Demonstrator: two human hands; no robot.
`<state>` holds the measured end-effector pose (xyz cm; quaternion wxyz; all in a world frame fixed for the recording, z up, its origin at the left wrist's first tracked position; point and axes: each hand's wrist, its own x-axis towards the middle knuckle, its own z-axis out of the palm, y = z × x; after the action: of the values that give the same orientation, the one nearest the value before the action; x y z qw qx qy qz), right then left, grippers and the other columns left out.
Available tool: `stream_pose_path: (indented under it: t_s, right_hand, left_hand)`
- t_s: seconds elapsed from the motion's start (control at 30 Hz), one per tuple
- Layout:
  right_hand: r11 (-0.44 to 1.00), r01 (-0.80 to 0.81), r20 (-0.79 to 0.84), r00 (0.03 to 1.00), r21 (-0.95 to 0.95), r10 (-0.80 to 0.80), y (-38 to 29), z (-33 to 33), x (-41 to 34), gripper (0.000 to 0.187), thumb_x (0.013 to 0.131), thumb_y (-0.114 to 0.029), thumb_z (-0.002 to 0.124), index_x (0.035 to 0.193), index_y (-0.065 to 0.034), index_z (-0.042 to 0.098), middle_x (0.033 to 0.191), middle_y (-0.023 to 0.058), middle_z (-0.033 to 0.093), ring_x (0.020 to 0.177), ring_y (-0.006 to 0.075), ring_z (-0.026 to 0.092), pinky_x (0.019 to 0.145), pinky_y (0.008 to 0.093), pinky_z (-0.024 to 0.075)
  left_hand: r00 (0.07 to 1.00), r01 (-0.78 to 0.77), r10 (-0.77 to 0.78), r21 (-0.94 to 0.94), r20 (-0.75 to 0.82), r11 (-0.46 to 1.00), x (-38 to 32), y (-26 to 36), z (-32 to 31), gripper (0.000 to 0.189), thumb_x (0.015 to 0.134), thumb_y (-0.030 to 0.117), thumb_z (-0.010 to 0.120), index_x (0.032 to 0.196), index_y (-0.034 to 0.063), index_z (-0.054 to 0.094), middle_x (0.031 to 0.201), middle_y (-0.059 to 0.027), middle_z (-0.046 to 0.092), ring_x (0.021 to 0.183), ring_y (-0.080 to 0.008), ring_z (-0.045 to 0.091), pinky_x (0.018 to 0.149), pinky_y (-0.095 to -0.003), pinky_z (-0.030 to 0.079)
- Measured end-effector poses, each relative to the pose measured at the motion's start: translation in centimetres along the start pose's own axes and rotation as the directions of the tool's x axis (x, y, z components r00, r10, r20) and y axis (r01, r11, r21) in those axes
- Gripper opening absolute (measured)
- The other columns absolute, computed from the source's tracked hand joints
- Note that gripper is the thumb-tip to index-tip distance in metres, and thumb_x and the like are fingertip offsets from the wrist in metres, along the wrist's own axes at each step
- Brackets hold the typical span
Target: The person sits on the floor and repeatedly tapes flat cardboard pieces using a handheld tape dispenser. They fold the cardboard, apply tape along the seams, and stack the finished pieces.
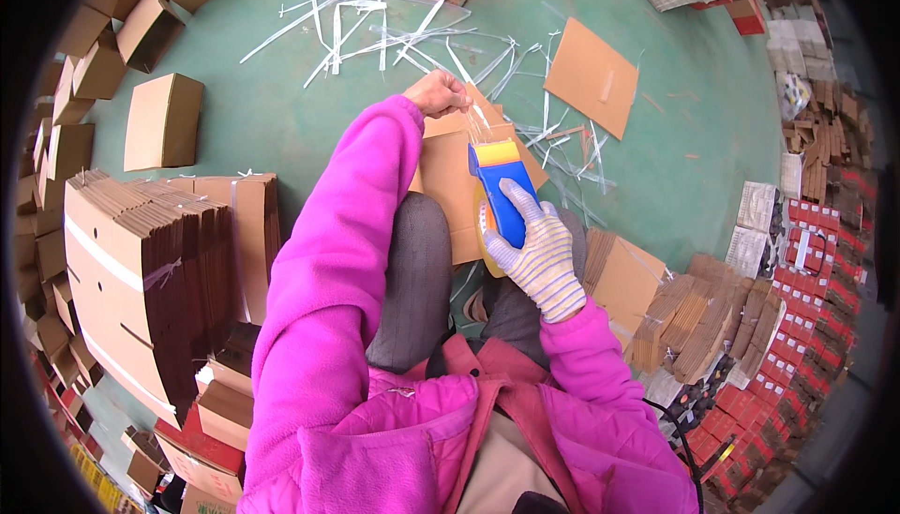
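Observation:
My right hand, in a striped knit glove, is closed around a blue and yellow tape dispenser. A roll of tape sits on the dispenser's left side. From its yellow front end a strip of clear tape runs up to my bare left hand, whose fingers pinch the free end. Under both hands a brown cardboard box with flaps rests at my knees; the dispenser hides part of it.
White plastic straps lie on the green floor ahead, near a flat cardboard sheet. Bundled flat cartons stand at left, with formed boxes beyond. At right are cardboard stacks and red boxes.

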<state>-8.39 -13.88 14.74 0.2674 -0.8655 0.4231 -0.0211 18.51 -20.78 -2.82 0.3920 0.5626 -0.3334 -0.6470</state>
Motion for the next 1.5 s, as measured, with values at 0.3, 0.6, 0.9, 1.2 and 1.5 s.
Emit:
stream_pose_path:
  t_s: [0.3, 0.6, 0.9, 1.2, 1.5]
  right_hand:
    - [0.995, -0.045, 0.103, 0.993, -0.084, 0.054, -1.3, -0.4, 3.9, 0.056, 0.074, -0.030, 0.073, 0.126, -0.0150, 0.058, 0.087, 0.0226, 0.062, 0.078, 0.0388, 0.064, 0.071, 0.0438, 0.0523]
    - [0.998, -0.058, 0.140, 0.988, -0.021, 0.061, -1.1, -0.8, 5.0, 0.051, 0.074, -0.030, 0.073, 0.120, -0.0132, 0.060, 0.088, 0.0227, 0.064, 0.081, 0.0390, 0.065, 0.074, 0.0440, 0.0523]
    - [0.997, -0.070, 0.335, 0.939, -0.044, 0.081, -0.6, -1.6, 7.5, 0.056, 0.076, -0.040, 0.069, 0.124, -0.0153, 0.058, 0.096, 0.0231, 0.067, 0.091, 0.0400, 0.064, 0.082, 0.0457, 0.0512]
    - [0.990, -0.136, 0.302, 0.943, -0.047, 0.144, 0.0, -1.6, -2.5, 0.055, 0.074, -0.035, 0.070, 0.124, -0.0142, 0.057, 0.092, 0.0234, 0.067, 0.088, 0.0395, 0.066, 0.080, 0.0451, 0.0515]
    - [0.982, -0.138, 0.308, 0.936, -0.131, 0.172, 0.7, -0.6, -8.6, 0.062, 0.074, -0.038, 0.067, 0.129, -0.0132, 0.054, 0.091, 0.0267, 0.065, 0.087, 0.0410, 0.064, 0.082, 0.0480, 0.0494]
  left_hand:
    - [0.999, 0.036, -0.028, -0.190, 0.041, 0.981, 2.3, -5.5, -0.5, 0.019, 0.089, 0.018, 0.068, 0.076, 0.0042, 0.069, 0.055, 0.0021, 0.049, 0.044, -0.0060, 0.039, 0.040, -0.0247, 0.027]
    - [0.976, -0.142, 0.212, 0.575, -0.056, 0.806, 2.4, -8.7, 0.3, 0.032, 0.086, 0.032, 0.073, 0.097, 0.0030, 0.063, 0.073, -0.0066, 0.063, 0.070, -0.0176, 0.060, 0.062, -0.0336, 0.048]
    - [0.960, -0.098, 0.254, 0.700, -0.122, 0.708, -0.8, -3.7, 1.7, 0.037, 0.090, 0.032, 0.061, 0.113, 0.0032, 0.061, 0.097, -0.0215, 0.067, 0.096, -0.0336, 0.064, 0.086, -0.0400, 0.049]
    - [0.966, -0.235, 0.244, 0.703, 0.090, 0.672, -5.4, -0.5, 3.2, 0.043, 0.100, 0.037, 0.042, 0.116, 0.0038, 0.064, 0.102, -0.0207, 0.067, 0.097, -0.0365, 0.063, 0.087, -0.0415, 0.048]
    - [0.994, -0.092, 0.104, 0.836, 0.042, 0.541, -2.5, -1.6, 4.4, 0.070, 0.094, 0.064, 0.037, 0.110, 0.0024, 0.067, 0.106, -0.0225, 0.066, 0.102, -0.0399, 0.061, 0.090, -0.0442, 0.047]
